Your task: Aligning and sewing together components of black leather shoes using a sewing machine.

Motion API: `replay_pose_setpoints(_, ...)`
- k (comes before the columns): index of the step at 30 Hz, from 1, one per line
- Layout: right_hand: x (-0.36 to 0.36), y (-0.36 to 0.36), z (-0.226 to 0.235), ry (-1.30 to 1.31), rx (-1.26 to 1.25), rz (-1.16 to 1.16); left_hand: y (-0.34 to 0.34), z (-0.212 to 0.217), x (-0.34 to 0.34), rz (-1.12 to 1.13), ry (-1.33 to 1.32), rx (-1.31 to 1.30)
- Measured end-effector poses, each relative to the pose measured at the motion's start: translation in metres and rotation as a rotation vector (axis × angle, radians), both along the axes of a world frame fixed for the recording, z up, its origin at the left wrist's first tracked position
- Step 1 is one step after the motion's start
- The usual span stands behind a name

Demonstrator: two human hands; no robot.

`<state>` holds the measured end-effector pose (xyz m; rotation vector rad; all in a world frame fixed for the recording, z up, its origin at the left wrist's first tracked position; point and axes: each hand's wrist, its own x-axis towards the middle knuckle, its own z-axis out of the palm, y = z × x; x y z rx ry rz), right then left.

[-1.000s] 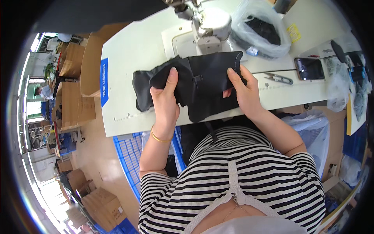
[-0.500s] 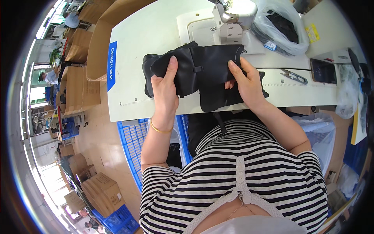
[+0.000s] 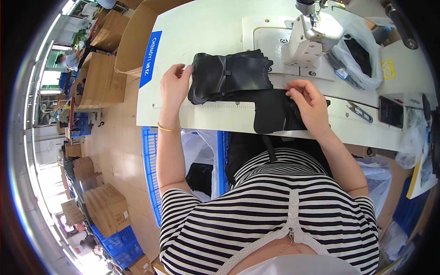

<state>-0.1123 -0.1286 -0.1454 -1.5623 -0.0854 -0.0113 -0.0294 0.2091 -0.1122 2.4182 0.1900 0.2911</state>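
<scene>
A stack of black leather-like pieces (image 3: 231, 79) lies flat on the white sewing table, with a small strap loop across its middle. Beside its left edge is my left hand (image 3: 173, 89), fingers loosely bent and apart, the thumb tip at the edge. More black pieces (image 3: 272, 112) lie lower right of the stack, by the table's front edge. My right hand (image 3: 310, 107) is over their right part, fingers loosely curled, with a gap between thumb and forefinger; the hand hides some of the black material. Neither hand grips anything visibly.
The white sewing machine (image 3: 305, 46) stands behind the pieces. Right of it are a clear plastic bag (image 3: 373, 75) with black material, thread snips (image 3: 360, 112) and a dark phone (image 3: 391, 112). A cardboard box (image 3: 133, 50) adjoins the table's left; a blue basket (image 3: 150, 160) sits below.
The black stack, held up in both hands before, now lies on the table. Both hands have let go and moved apart. The view has shifted, so the table appears farther right.
</scene>
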Motion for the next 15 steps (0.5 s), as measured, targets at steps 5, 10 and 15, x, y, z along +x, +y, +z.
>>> replay_pose_setpoints(5, 0.014, 0.012, 0.008, -0.073, -0.116, 0.032, 0.027, -0.018, -0.008, 0.106, -0.004, -0.027)
replay_pose_setpoints(10, 0.026, 0.032, 0.003, -0.068, -0.204, 0.119, 0.024, -0.017, -0.030, 0.169, -0.002, -0.212)
replay_pose_setpoints(15, 0.033, 0.054, 0.006, -0.152, -0.288, 0.168, 0.040, -0.029, -0.052, 0.170, -0.099, -0.335)
